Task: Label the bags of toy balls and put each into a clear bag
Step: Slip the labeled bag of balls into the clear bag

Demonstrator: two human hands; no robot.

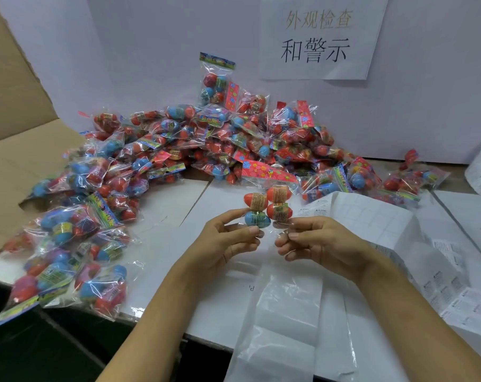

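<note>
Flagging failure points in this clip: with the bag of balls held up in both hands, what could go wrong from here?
1. The left hand and right hand pinch only the lower edge of the held bag, header uppermost; it could tip over or slip.
2. The clear bag hangs over the table edge and might slide off.
3. The unsorted pile lies close, so finished bags could get mixed in.

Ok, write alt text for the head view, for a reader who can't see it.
Two hands, left hand and right hand, pinch the lower edge of a bag of toy balls held upright over a white table. Behind and to the left lies a pile of similar bags; clear bags lie below the hands, label sheets to the right.
</note>
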